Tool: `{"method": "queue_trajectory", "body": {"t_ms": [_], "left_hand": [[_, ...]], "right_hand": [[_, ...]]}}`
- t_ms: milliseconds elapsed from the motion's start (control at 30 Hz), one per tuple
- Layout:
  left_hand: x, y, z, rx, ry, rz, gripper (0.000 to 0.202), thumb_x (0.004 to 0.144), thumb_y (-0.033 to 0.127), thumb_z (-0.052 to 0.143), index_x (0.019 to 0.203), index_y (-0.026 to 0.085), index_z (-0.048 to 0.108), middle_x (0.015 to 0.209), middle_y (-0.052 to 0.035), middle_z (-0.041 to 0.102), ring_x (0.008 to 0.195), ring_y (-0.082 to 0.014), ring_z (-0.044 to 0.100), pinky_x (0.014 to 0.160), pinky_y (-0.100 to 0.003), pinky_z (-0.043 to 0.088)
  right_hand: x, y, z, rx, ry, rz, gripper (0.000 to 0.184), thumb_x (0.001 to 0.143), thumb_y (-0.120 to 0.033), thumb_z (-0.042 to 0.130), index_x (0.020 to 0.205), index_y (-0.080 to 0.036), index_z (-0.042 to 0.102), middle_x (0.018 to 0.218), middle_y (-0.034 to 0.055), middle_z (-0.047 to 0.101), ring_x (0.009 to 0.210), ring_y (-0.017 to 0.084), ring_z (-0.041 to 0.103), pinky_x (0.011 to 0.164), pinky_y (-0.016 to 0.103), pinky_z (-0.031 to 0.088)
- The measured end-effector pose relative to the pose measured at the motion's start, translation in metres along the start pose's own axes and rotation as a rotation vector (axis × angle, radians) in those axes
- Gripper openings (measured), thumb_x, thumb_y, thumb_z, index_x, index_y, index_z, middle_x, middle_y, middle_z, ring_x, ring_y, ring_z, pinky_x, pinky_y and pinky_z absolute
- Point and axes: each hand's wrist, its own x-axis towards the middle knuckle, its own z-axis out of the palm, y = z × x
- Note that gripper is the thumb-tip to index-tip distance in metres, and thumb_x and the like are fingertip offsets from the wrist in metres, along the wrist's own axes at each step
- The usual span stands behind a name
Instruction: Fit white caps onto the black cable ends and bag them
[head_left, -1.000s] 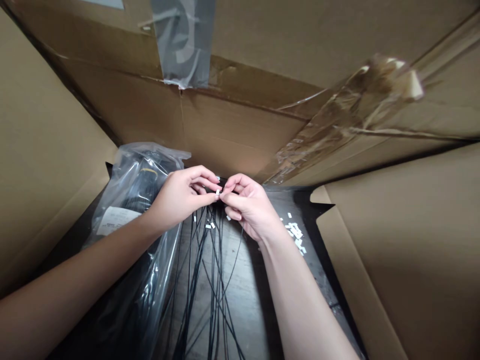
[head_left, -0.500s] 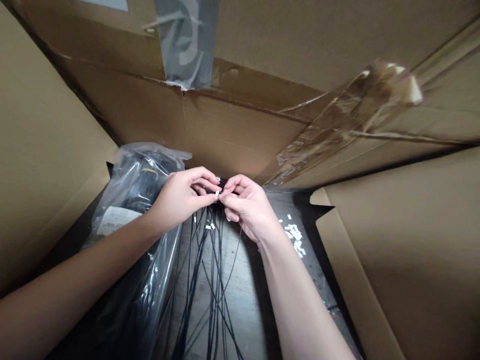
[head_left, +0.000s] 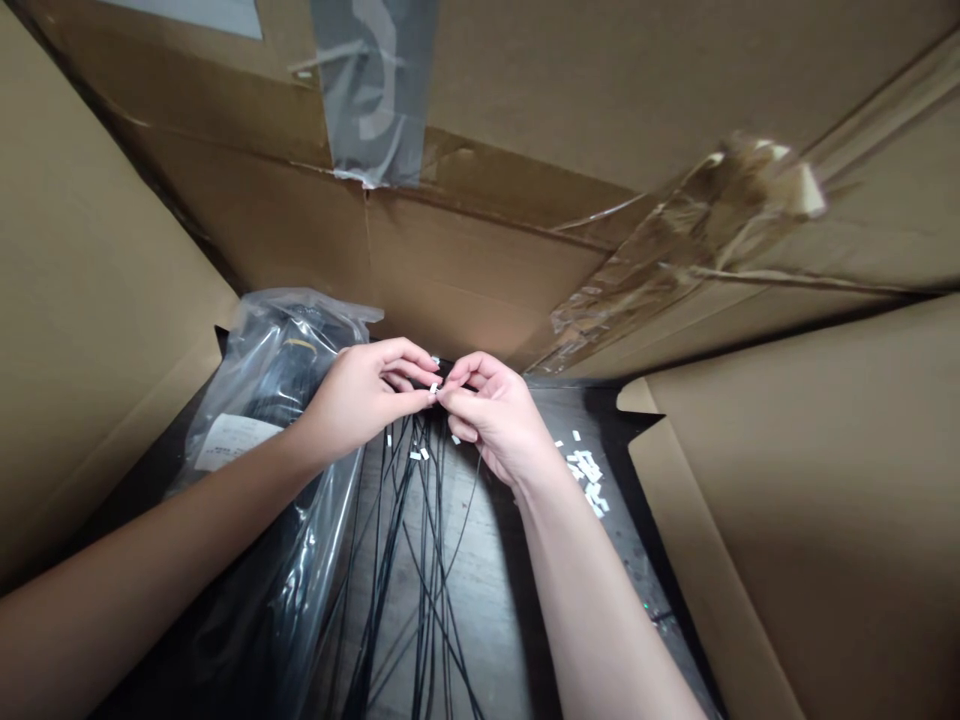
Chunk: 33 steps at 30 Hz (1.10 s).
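My left hand (head_left: 367, 397) and my right hand (head_left: 489, 412) meet at their fingertips, both pinching a small white strip (head_left: 433, 391). Several thin black cables (head_left: 420, 570) hang down from beneath my fingers and fan out across a pale wooden board (head_left: 480, 600). Where the cables run inside my grip is hidden. A few white bits (head_left: 415, 454) lie among the cables just below my hands. To the right of my right wrist is a scattered cluster of white strips (head_left: 586, 468).
Brown cardboard flaps (head_left: 787, 500) surround the work area, with grey tape (head_left: 373, 90) and torn clear tape (head_left: 675, 245) on them. A clear plastic bag (head_left: 274, 420) holding a dark item and a white label lies under my left forearm, on a dark surface (head_left: 622, 520).
The view has drifted slightly, and the cardboard and hands sit a little lower in the frame. My hands stay together on the white strip. The cables and scattered strips show no clear change.
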Motion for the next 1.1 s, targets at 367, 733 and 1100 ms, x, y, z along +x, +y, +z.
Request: {"method": "queue_trajectory", "body": {"t_ms": [367,733,1100], "left_hand": [[-0.0006,0.0009,0.0006,-0.036,-0.020,-0.042,0.022,0.074,0.019,0.075,0.095,0.012,0.072,0.091,-0.0083,0.079,0.082,-0.0191,0.075,0.076,-0.028,0.061],[-0.0018,0.0037,-0.0008,-0.080,-0.049,-0.058,0.025,0.080,0.022,0.070,0.101,0.010,0.074,0.090,-0.0086,0.079,0.073,-0.0167,0.074,0.074,-0.029,0.061],[0.0017,0.0009,-0.0010,-0.095,-0.042,-0.046,0.019,0.076,0.021,0.074,0.093,0.012,0.074,0.093,-0.0086,0.078,0.084,-0.0186,0.074,0.076,-0.029,0.060]], "right_hand": [[0.0003,-0.0014,0.0002,0.011,0.020,0.019,0.026,0.058,-0.014,0.076,0.072,-0.017,0.054,0.065,-0.0071,0.054,0.038,0.000,0.038,0.034,0.014,0.024],[-0.0007,-0.0048,0.0016,0.027,0.033,0.037,0.028,0.058,-0.017,0.079,0.070,-0.017,0.054,0.064,-0.0074,0.052,0.038,0.000,0.036,0.035,0.015,0.022],[-0.0007,-0.0046,0.0006,0.046,0.035,0.040,0.028,0.057,-0.016,0.080,0.069,-0.017,0.055,0.064,-0.0064,0.054,0.041,0.000,0.037,0.035,0.014,0.023]]}}
